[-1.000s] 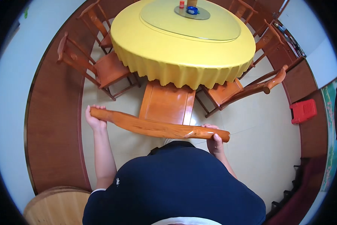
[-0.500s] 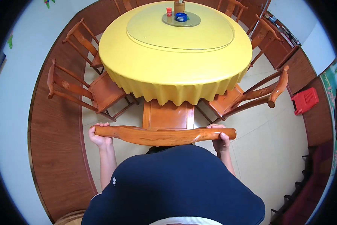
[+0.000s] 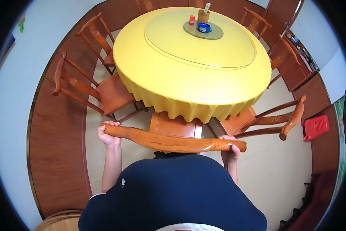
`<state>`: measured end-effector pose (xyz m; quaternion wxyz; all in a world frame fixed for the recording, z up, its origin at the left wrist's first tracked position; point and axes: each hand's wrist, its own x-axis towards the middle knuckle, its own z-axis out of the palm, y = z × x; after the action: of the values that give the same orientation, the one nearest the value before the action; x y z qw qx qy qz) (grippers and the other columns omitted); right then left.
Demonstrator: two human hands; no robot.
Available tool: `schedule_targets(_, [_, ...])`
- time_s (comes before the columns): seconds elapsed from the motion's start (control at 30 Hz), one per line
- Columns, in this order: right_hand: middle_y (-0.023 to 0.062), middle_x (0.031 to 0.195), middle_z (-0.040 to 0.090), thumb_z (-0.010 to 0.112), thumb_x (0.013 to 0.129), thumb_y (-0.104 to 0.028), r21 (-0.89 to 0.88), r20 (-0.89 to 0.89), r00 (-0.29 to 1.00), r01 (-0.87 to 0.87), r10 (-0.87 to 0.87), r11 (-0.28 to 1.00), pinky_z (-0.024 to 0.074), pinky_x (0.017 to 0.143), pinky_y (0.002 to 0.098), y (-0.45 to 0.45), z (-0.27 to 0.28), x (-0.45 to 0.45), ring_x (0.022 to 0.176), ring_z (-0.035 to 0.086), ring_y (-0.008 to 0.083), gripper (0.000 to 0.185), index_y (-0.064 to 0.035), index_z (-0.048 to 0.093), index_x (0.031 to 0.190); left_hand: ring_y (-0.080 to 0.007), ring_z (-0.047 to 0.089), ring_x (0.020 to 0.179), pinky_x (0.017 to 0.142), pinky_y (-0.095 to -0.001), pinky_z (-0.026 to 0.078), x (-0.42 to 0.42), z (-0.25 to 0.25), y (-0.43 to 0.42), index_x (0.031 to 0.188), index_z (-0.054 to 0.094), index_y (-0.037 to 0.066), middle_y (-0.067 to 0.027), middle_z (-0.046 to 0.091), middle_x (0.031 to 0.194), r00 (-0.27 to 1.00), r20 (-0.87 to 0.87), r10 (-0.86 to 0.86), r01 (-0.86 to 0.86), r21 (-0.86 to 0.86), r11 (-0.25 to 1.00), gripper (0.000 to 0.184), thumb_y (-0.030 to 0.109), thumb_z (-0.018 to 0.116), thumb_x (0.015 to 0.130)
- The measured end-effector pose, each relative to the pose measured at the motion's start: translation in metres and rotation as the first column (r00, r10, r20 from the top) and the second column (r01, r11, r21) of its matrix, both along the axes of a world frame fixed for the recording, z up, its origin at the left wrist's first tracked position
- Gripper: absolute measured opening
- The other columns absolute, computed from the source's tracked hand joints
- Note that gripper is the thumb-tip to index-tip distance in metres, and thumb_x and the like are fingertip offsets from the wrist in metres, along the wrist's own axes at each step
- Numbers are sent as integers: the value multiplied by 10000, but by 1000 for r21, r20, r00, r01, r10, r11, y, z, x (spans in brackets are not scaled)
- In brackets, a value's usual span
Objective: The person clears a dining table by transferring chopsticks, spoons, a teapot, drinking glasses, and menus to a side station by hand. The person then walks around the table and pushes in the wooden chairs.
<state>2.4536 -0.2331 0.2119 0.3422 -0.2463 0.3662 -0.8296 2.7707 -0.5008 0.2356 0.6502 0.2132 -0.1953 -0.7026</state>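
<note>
Both my hands are closed on the curved, polished top rail of a wooden chair (image 3: pixel 169 141) right in front of my body. My left hand (image 3: pixel 110 135) wraps around the rail's left end, and my right hand (image 3: pixel 230 150) grips near its right end, thumb on top. Beyond the rail, part of the chair's square seat (image 3: pixel 175 126) shows, its far side hidden under the scalloped edge of a yellow tablecloth (image 3: pixel 196 86). The chair's back and most of its legs are hidden by the rail and my torso.
On the round table, a glass turntable (image 3: pixel 173 48) bears a blue ashtray-like dish (image 3: pixel 204 27), a red container (image 3: pixel 192 20) and a brown holder (image 3: pixel 203 16). Similar chairs stand left (image 3: pixel 113 94) and right (image 3: pixel 238 121). A red plastic stool (image 3: pixel 316 128) is by the right wall.
My view has shifted and tilted, so the table sits lower and farther right in it. Both hands keep hold of the chair's rail, which now slants slightly down to the right.
</note>
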Motion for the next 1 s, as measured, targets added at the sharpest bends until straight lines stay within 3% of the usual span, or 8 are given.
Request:
schedule_targets(0.33, [160, 870, 497, 558, 641, -326, -24, -64, 996, -57, 55, 998, 345, 822, 345, -11, 1, -2, 874, 475, 237, 407, -1, 511, 880, -223, 454, 616, 676, -360, 400, -1, -9, -18, 713, 472, 53, -91, 465, 636, 998, 36, -44, 47, -81, 996, 187, 226, 496, 645])
schedule_targets(0.7, [162, 891, 503, 538, 661, -369, 14, -127, 991, -27, 28, 1000, 335, 833, 364, -8, -4, 3, 876, 467, 248, 430, -6, 507, 890, -225, 464, 633, 692, -385, 399, 4, -14, -16, 748, 461, 52, -91, 470, 658, 996, 85, -12, 15, -41, 999, 210, 241, 459, 656])
schedule_targets(0.77, [166, 934, 508, 537, 663, -390, 55, -104, 995, 5, 1, 998, 321, 869, 378, -8, -5, 4, 929, 457, 254, 464, -8, 496, 921, -223, 467, 638, 700, -387, 399, 2, -11, -15, 764, 461, 51, -90, 476, 670, 994, 105, 8, -6, -23, 1000, 210, 235, 460, 662])
schedule_targets(0.8, [165, 975, 507, 538, 677, -418, 85, -182, 983, 40, -24, 996, 299, 907, 392, -8, -7, 4, 1002, 434, 261, 517, -11, 467, 987, -218, 467, 642, 708, -388, 401, 2, -9, -13, 787, 456, 49, -89, 479, 674, 993, 120, -2, 6, -34, 999, 212, 239, 455, 694])
schedule_targets(0.83, [161, 1013, 503, 527, 697, -471, 170, -184, 976, 145, -113, 975, 270, 936, 406, -7, -12, 10, 1078, 389, 276, 607, -5, 421, 1070, -218, 467, 642, 708, -388, 401, 2, -7, -11, 787, 456, 49, -89, 479, 674, 992, 125, 21, -17, -31, 999, 212, 239, 455, 694])
schedule_targets(0.9, [170, 1039, 496, 506, 713, -528, 246, -401, 876, 385, -268, 889, 261, 952, 398, -15, -27, 23, 1099, 386, 276, 696, 8, 365, 1135, -224, 486, 696, 721, -387, 401, 4, -3, -9, 812, 447, 45, -98, 494, 713, 986, 161, -41, 36, 37, 999, 236, 271, 429, 748])
schedule_targets(0.97, [188, 1062, 489, 500, 722, -534, 513, -545, 831, 437, -113, 739, 277, 944, 387, -18, -67, 33, 1080, 412, 261, 705, 26, 391, 1136, -229, 501, 774, 755, -372, 396, 5, -2, -3, 857, 445, 42, -117, 517, 788, 949, 300, -98, 93, 33, 995, 299, 329, 403, 786])
schedule_targets(1.0, [181, 991, 529, 531, 760, -363, 554, -533, 749, -43, 394, 831, 371, 865, 390, -75, 4, 40, 990, 487, 279, 491, 1, 466, 1083, -224, 505, 809, 770, -365, 394, 8, -8, 2, 878, 448, 45, -124, 523, 830, 925, 357, -134, 121, 60, 991, 303, 334, 388, 807])
